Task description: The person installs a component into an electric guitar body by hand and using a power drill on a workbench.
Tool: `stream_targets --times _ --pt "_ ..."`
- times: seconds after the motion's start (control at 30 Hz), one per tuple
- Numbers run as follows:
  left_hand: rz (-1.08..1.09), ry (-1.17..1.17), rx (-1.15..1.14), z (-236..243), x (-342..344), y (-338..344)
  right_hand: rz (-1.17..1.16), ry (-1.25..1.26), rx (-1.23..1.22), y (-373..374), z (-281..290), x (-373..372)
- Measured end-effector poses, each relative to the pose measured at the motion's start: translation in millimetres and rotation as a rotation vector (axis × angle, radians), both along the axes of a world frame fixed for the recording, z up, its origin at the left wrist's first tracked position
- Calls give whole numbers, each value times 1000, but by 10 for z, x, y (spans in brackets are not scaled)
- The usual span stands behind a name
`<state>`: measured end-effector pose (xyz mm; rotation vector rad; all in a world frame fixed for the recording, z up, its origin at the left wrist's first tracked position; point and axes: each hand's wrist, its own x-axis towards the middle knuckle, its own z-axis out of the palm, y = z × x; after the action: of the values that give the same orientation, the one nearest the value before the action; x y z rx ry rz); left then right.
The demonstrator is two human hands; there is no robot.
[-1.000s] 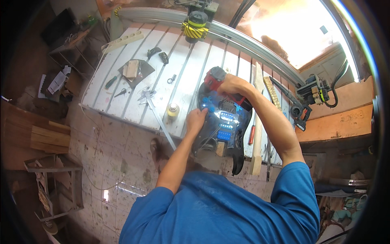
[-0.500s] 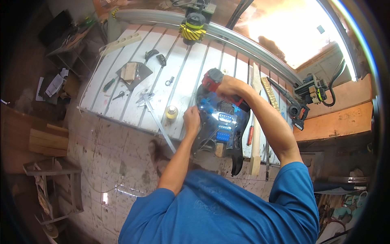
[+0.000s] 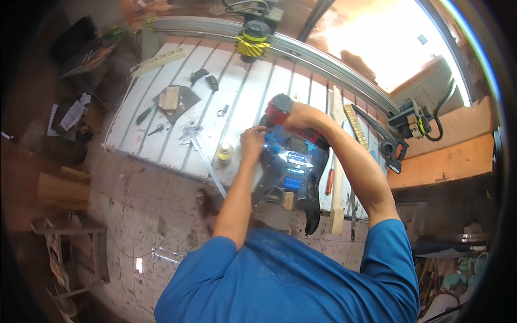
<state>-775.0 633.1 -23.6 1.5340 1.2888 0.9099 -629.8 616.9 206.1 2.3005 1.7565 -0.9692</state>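
We see a blue electric guitar body lying on the near right part of the white slatted workbench, its long axis running from far to near, with its dark near end hanging past the bench edge. Our right hand wraps around a red power tool at the body's far end. Our left hand rests on the body's far left edge, fingers curled; whether they pinch anything we cannot tell. A small yellow bottle stands just left of the body.
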Motion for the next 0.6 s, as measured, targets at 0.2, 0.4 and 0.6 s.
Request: stream_targets --times 0.2,0.4,0.6 --pt "-85 0 172 53 99 6 -80 141 -10 57 -408 408" --pt "-93 25 159 79 73 25 -66 178 27 9 -114 206" --pt "-83 48 184 161 86 11 -61 187 82 -64 53 83"
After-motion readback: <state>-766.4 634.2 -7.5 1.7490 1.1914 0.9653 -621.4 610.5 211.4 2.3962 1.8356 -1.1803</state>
